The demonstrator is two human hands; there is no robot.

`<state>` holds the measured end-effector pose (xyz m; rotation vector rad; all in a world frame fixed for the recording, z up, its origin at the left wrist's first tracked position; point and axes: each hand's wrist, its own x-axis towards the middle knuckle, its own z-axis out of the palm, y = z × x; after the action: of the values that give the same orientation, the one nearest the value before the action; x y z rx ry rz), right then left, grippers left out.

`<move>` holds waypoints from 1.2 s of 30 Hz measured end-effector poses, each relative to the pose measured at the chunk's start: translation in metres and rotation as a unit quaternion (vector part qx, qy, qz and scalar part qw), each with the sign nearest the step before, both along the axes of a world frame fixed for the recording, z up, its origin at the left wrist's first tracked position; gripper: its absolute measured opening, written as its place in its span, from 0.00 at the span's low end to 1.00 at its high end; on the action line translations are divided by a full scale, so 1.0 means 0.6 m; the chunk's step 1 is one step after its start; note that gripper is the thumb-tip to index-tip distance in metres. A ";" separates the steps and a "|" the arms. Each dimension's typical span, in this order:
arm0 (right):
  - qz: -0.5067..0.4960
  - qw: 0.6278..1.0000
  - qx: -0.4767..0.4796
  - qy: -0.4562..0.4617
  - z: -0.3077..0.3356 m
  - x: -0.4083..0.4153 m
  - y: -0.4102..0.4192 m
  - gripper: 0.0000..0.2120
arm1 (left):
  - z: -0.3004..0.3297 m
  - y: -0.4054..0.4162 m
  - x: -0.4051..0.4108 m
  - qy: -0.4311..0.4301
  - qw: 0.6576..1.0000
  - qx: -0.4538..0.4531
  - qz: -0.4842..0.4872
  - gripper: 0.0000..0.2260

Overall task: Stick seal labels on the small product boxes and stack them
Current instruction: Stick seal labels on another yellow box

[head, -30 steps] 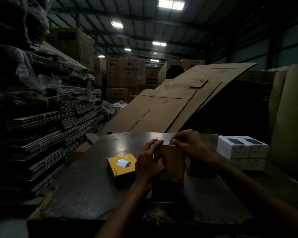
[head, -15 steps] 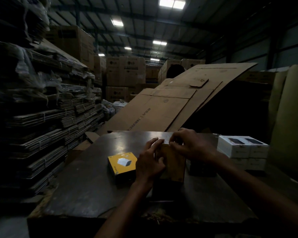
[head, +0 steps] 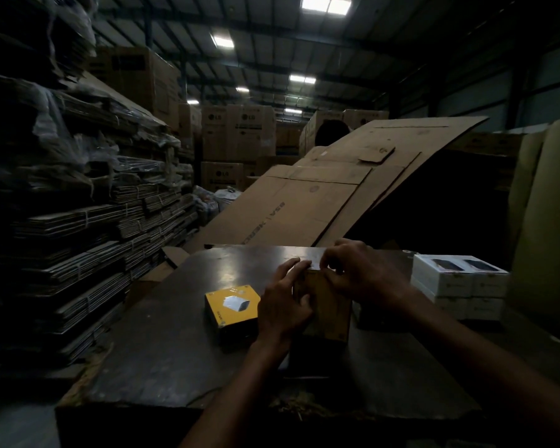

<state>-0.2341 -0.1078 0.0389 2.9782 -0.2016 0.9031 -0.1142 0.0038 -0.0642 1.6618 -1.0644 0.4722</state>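
Dark table (head: pixel 162 360) – upright box (head: pixel 328 305) btwn both hands (head: pixel 324 286).

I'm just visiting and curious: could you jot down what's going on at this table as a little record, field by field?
Place: dim warehouse, flattened cardboard leaning behind a dark table
Being worked on: upright yellow box, stood on end
Left hand: holds the box's left side, fingers reaching its top edge
Right hand: fingers at the top edge; label itself too dim to make out
Waiting: yellow box lying flat, left of the hands
Stack: white boxes, two layers, at right
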 end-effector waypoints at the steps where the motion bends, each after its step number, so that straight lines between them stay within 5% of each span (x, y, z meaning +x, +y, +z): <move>1: -0.002 1.000 -0.002 -0.003 -0.001 0.001 -0.001 0.06 | 0.000 0.000 0.000 -0.002 1.000 0.001 0.000 0.30; 12: -0.018 0.999 0.007 -0.027 -0.026 0.024 -0.024 0.06 | 0.002 -0.004 -0.001 0.000 1.000 -0.008 0.011 0.29; 18: 0.016 0.996 0.022 -0.079 -0.039 0.021 -0.038 0.35 | 0.003 -0.003 0.004 -0.011 1.000 -0.003 0.008 0.29; 21: 0.033 0.991 0.038 -0.125 -0.046 0.009 -0.035 0.32 | 0.003 -0.002 0.004 -0.010 1.000 -0.002 0.005 0.29; 27: 0.023 0.977 0.058 -0.204 -0.107 -0.010 -0.039 0.05 | 0.000 -0.003 0.003 -0.013 1.000 -0.012 0.011 0.30; 36: 0.009 0.979 0.036 -0.199 -0.142 -0.014 -0.010 0.22 | 0.000 -0.003 0.005 -0.011 1.000 -0.019 -0.008 0.31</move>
<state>-0.2428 -0.1139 -0.0465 2.8312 -0.2175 1.5172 -0.1114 0.0019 -0.0642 1.6182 -1.0767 0.4979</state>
